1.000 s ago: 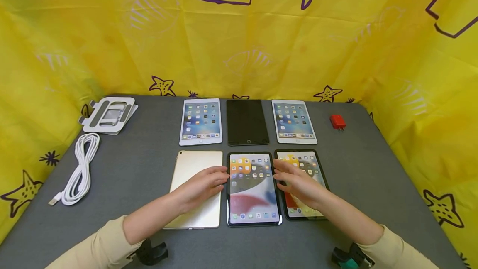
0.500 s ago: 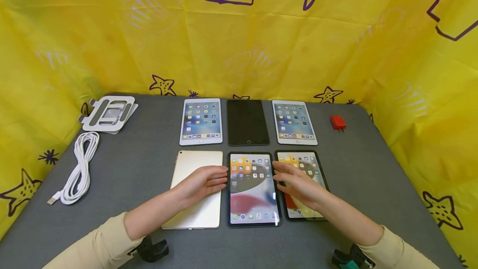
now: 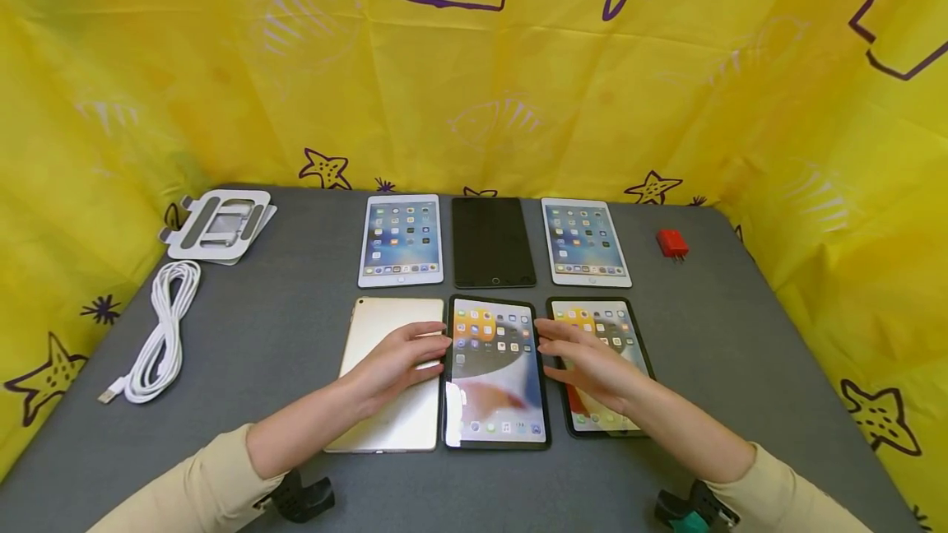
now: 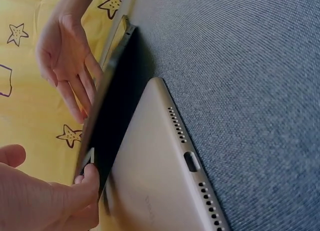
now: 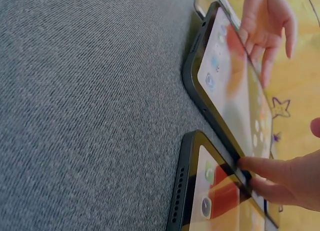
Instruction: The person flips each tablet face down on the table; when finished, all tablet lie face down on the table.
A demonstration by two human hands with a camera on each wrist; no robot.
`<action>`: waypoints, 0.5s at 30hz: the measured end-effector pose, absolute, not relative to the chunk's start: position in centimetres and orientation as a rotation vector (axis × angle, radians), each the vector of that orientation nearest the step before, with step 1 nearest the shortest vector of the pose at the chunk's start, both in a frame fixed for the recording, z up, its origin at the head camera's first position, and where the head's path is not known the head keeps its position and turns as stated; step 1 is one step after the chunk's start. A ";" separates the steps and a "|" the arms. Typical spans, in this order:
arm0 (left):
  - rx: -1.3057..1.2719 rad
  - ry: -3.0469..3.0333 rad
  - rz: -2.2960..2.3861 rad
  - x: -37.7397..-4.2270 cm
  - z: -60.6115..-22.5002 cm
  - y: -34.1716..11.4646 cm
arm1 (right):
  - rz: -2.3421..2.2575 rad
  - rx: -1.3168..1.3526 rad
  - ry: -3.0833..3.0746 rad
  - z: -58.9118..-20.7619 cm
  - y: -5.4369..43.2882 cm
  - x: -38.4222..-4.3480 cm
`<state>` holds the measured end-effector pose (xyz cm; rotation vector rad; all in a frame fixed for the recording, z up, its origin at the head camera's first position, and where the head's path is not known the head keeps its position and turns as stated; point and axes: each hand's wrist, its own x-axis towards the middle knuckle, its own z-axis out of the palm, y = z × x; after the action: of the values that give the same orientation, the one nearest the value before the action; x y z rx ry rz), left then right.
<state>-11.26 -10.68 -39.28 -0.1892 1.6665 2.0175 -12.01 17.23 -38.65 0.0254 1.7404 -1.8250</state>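
Note:
A dark-rimmed tablet (image 3: 492, 368) with its screen lit lies between both hands, tilted and raised on its left side; its dark underside (image 4: 117, 103) shows in the left wrist view. Fingertips of my left hand (image 3: 392, 364) are at its left edge, thumb apart from it. My right hand (image 3: 592, 368) touches the right edge with extended fingers, its thumb also apart. Beneath the left hand is a gold tablet (image 3: 392, 430), back up, partly covered by that hand. Under the right hand lies another lit, dark-rimmed tablet (image 3: 618, 323), also partly hidden.
Behind stand out a white tablet (image 3: 402, 241), a black-screened tablet (image 3: 494, 241) and a second white tablet (image 3: 587, 241), lying in a row. At left are a folded stand (image 3: 218, 224) and a coiled white cable (image 3: 159, 344). A red charger plug (image 3: 671, 243) lies at right.
The middle tablet has shifted slightly left and tilted, its left edge coming up, with the screen glare moving to the lower left. The hands have shifted slightly with it.

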 end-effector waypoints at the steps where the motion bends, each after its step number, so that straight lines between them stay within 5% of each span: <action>1: -0.184 1.677 2.018 -11.2 -39.3 -10.7 | -1.827 0.028 1.735 -38.7 17.1 -12.0; 15: -0.075 1.834 2.107 -10.8 -37.8 -10.6 | -1.853 -0.009 1.597 -39.0 15.5 -12.1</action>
<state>-10.81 -10.63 -37.78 -0.0749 1.8337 2.1073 -12.14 15.50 -39.02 -0.0090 1.5971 -1.8533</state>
